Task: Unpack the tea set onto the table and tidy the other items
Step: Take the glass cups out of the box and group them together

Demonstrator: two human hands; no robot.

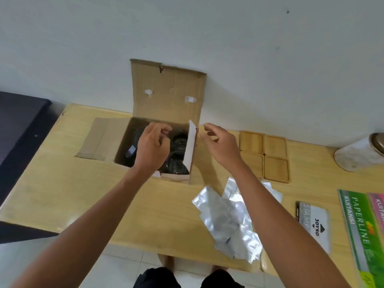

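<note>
Box: brown corrugated cardboard box (166,96), matt, creased.
Contents: dark glossy glass cups (177,165).
Divider: white matt card insert (191,146).
Coasters: four square pale wooden trays (264,155), smooth.
Pouches: crinkled shiny silver foil bags (228,219).
Table: light wood-grain tabletop (62,183), smooth, satin.
Books: glossy green paper receipt book (361,231).

The left hand (152,147) covers part of the glassware (176,150) in the box (166,94); the booklets (365,235) run off the right edge.
</note>
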